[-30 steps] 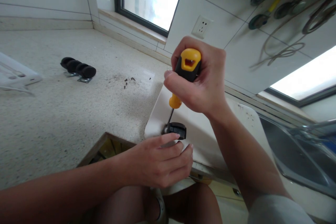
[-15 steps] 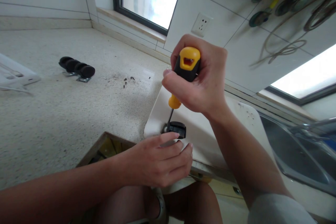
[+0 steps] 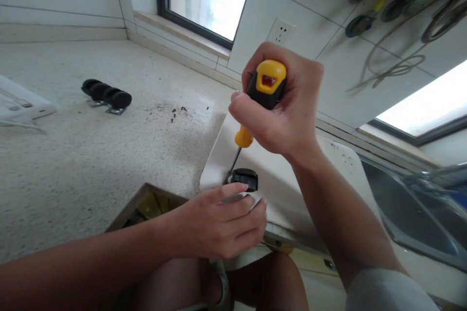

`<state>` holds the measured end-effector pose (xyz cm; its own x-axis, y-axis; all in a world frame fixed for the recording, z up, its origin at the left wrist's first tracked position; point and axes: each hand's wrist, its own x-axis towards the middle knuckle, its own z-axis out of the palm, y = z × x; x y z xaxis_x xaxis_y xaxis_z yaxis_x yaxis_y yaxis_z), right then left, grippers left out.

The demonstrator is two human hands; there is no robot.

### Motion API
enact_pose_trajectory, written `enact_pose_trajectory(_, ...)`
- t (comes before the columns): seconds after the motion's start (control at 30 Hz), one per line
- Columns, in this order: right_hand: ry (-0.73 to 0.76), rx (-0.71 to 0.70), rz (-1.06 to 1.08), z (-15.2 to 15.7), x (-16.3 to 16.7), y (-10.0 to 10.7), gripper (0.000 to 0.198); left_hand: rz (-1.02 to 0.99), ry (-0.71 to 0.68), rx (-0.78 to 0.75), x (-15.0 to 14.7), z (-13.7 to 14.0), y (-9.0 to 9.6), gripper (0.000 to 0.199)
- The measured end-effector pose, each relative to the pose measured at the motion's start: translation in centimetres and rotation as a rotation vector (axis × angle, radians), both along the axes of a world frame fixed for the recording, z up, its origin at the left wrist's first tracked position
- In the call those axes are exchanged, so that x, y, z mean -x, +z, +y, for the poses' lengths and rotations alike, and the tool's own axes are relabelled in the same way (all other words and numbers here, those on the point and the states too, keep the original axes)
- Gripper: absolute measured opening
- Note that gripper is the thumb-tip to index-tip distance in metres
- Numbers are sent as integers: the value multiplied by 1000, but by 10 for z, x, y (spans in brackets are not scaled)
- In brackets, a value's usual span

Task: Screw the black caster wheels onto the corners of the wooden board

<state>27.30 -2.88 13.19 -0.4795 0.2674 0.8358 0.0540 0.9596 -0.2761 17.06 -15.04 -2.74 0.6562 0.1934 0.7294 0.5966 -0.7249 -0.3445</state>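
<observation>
My right hand [image 3: 288, 102] is wrapped round the yellow and black handle of a screwdriver [image 3: 268, 85], its thumb lying along the near side. The thin shaft slants down to the left, and its tip meets the metal mounting part of a black caster wheel [image 3: 245, 179]. That caster sits at the left end of a white board [image 3: 219, 163]. My left hand [image 3: 226, 223] steadies the caster from the near side, with the index finger against it and the other fingers curled. The left thumb is hidden, as is the screw under the tip.
Several black casters [image 3: 107, 93] stand in a row on the speckled countertop [image 3: 73, 170]. Dark crumbs [image 3: 178, 111] lie nearby. A white device with a cable [image 3: 24, 102] is at far left. An open drawer [image 3: 148, 204] lies below the counter edge; a metal sink [image 3: 412, 214] is at right.
My right hand and the screwdriver handle have shifted slightly right, so the shaft leans more. The tip has moved a little left on the caster's mount. My left hand stays in place.
</observation>
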Motion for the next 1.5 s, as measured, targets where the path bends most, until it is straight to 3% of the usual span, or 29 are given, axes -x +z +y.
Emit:
enact_pose_trajectory(0.43,-42,16,-5,0,4,-6,25,-7,7,1,0,0,2,16)
enact_pose_trajectory(0.63,-160,3,1,2,4,-9,31,-10,7,0,0,1,0,16)
enact_pose_trajectory(0.73,-167,-21,-5,0,4,-15,24,-9,5,-1,0,1,0,18)
enact_pose_trajectory(0.87,-35,-153,20,8,5,-25,6,-3,15,-1,0,0,1,18)
enact_pose_trajectory(0.97,175,-229,-10,18,-2,-15,17,2,18,3,1,-1,1,17)
enact_pose_trajectory(1.07,373,-172,-307,18,-18,12,35,5,23,13,0,-1,0,16)
enact_pose_trajectory(1.13,284,-138,-484,10,-27,29,33,2,26,18,0,-2,-1,16)
enact_pose_trajectory(1.23,-71,-256,-436,-4,-34,42,27,-5,28,15,-1,-1,-2,16)
enact_pose_trajectory(1.3,-193,-277,-434,-9,-36,45,32,-4,25,6,0,-1,-2,17)
enact_pose_trajectory(1.43,7,-98,-613,-11,-40,47,27,8,19,11,1,0,-3,19)
enact_pose_trajectory(1.5,-55,-116,-567,-13,-40,48,24,7,16,11,1,0,-3,18)
